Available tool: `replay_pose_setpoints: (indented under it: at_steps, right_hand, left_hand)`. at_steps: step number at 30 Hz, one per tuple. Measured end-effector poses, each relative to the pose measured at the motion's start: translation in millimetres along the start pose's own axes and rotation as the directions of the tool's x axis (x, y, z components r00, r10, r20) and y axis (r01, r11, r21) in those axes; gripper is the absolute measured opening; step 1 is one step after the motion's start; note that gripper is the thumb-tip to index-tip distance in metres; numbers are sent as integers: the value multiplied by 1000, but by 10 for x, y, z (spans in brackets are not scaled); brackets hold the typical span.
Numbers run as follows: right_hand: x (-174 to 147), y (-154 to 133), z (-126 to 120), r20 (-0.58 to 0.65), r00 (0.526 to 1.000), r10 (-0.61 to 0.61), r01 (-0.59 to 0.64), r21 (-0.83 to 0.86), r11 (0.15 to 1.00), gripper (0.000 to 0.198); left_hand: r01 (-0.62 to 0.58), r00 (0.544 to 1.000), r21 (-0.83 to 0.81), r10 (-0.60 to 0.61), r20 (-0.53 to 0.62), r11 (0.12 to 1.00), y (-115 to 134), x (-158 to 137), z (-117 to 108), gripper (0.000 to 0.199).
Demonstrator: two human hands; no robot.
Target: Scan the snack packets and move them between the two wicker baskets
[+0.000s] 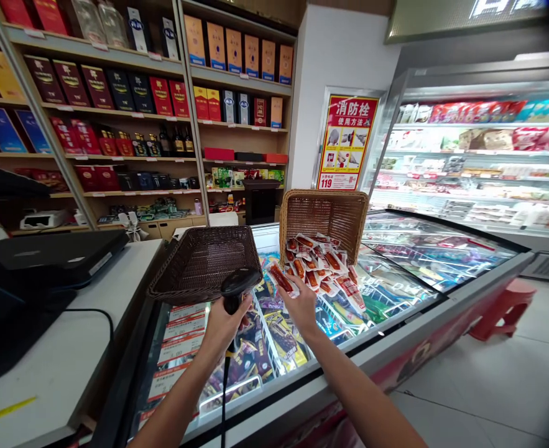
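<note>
My left hand is wrapped round the grip of a black barcode scanner, whose cord hangs down over the freezer glass. Between the fingers of my right hand is a packaged sausage in a clear and white wrapper. Just beyond that hand, more packaged sausages spill in a heap from a tan wicker basket tipped on its side. A dark brown wicker basket lies behind the scanner, with no goods visible in it.
Under both baskets runs a glass-topped chest freezer full of ice cream packs. A white counter with dark equipment is at left. A red stool stands on the floor at right. Shelves of boxed bottles line the back wall.
</note>
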State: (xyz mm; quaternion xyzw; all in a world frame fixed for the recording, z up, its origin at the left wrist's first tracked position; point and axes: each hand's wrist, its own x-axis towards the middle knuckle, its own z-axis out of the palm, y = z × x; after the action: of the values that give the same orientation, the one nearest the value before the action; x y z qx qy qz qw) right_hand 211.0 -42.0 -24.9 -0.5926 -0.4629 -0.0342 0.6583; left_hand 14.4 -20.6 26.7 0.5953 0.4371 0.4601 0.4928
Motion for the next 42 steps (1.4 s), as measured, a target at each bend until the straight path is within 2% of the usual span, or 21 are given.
replay_pose_setpoints:
  at_steps: [3,6,13,17,27,29,31,33,35,39,42]
  right_hand:
    - [63,79,-21,-84,993,-89,82,-76,994,30]
    - [106,148,-39,-104,988,-117,103,-129,986,31]
    - [111,198,-21,-59,975,-216,205,-152,967,27]
    - [111,199,-18,-57,968,-246,234,-156,960,26]
    - [117,186,-25,-46,978,-202,193,-153,969,26]
    - [151,187,-68,-86,982,-169,153,-171,973,27]
    - [195,220,-121,-188,976,-106,62,-225,972,28]
    - [234,283,-166,-303,952,-44,-48,-289,956,30]
    - [252,357,-188,-348,937,-19,-110,-348,931,31]
    - [224,458,-171,-211,977,-15,-92,-490,867,24]
    - [158,487,-152,-141,988,-68,-19,-541,841,20]
  left_hand:
    - [-47,992,178,25,127,983,-14,-23,-27,54]
    - [-123,982,328,66,179,937,12,-66,-48,49]
    - [-252,963,411,186,196,876,128,-132,-54,41]
    - [-247,965,389,189,180,888,147,-140,-49,39]
    - [-259,962,416,196,189,871,124,-135,-39,36]
    - [-244,968,400,195,159,884,123,-126,-36,36]
    - [-213,976,370,182,117,904,112,-108,-39,38]
    - [-172,985,331,152,84,928,92,-83,-47,42]
    - [-141,990,285,127,69,948,70,-58,-56,46]
    - [-131,991,214,127,30,968,33,-35,-49,50]
    - [-126,991,154,131,-23,980,10,-29,-31,51]
